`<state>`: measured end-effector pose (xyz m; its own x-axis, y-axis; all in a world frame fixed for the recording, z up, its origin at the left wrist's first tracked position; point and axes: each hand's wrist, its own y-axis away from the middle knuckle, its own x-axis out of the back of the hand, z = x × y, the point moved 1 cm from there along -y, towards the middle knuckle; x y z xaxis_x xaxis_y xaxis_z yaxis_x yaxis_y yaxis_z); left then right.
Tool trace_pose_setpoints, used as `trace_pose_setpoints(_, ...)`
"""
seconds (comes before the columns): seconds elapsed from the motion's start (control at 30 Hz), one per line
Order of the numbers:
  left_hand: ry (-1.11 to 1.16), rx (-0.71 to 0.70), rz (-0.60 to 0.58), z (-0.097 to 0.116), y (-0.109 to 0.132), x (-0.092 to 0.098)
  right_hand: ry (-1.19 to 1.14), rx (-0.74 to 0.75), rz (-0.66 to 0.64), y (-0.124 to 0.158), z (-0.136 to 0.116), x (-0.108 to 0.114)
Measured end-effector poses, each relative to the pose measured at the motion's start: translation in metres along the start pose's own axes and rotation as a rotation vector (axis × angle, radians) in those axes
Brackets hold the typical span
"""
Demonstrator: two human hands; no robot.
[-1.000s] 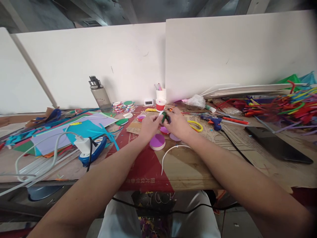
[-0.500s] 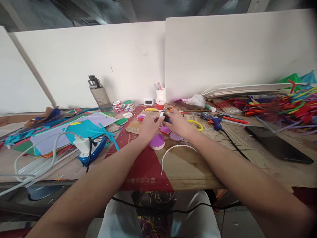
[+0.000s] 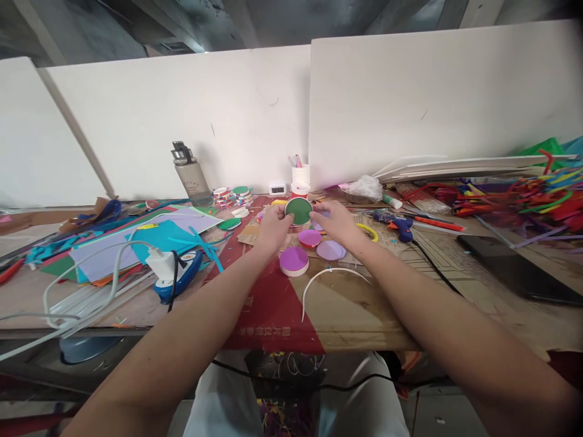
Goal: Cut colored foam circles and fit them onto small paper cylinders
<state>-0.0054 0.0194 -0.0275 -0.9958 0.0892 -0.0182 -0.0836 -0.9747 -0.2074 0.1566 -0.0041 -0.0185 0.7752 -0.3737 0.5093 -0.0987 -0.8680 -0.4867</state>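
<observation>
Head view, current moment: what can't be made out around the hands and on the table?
In the head view:
- Green disc: its far side, turned from the camera.
- Left hand and right hand: how far the fingers reach behind the disc, which hides them.
- Cup: its lower part, behind the disc.
- Small white display: its reading, too small.
- Black flat device: its right end, cut off by the picture's edge.

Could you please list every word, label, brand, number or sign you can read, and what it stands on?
"图片仅供": apparently upside down, on the flat red-and-brown cardboard sheet; remaining characters blurred.
Grey cylindrical bottle: lettering too small.
Small white rectangular clock-like display: digits too small.
Printed brown sheet: too blurred.
Held green round white-rimmed disc: no readable text.
</observation>
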Motion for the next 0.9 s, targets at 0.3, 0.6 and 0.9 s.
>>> trace_pose_setpoints(0.3,-0.162,-0.117,-0.074,0.003,0.0103,-0.0064,-0.086,-0.168,-0.091,0.0046,-0.0033,-0.0051)
trace_pose_setpoints(0.6,0.051,0.01,-0.161,-0.0001,0.0074,-0.0066,-0.119,-0.195,-0.1,0.0075,-0.0083,-0.0031)
trace_pose_setpoints(0.9,0.409,0.326,-0.33,0.0062,0.0066,-0.0036,-0.014,0.028,-0.056,0.0024,-0.0001,-0.0036)
